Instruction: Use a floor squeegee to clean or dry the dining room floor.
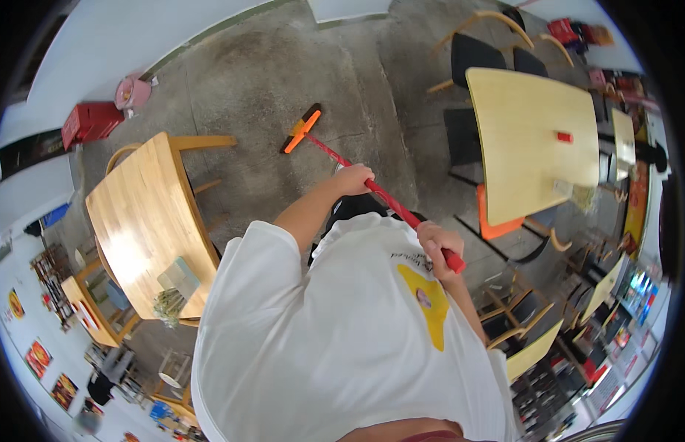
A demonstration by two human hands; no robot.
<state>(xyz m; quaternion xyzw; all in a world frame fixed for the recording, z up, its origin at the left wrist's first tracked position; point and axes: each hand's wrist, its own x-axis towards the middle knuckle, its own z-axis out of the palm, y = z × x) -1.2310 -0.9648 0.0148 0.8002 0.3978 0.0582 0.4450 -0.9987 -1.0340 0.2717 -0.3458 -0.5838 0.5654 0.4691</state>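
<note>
A broom [303,133] with an orange head and dark bristles rests on the grey concrete floor ahead of me. Its red handle [392,204] slants back toward my body, down to the right in the picture. My left hand [355,179] is wrapped round the handle partway along. Close to the handle's top end, near my white shirt, my right hand [439,243] grips it with closed fingers. The handle's tip sticks out just past that hand.
A wooden table [147,228] stands on my left, with a dried bouquet and a small box on it. To the right is a pale table [537,147] with chairs [475,59] round it. A pink bin [132,93] and a red crate [90,124] sit by the left wall.
</note>
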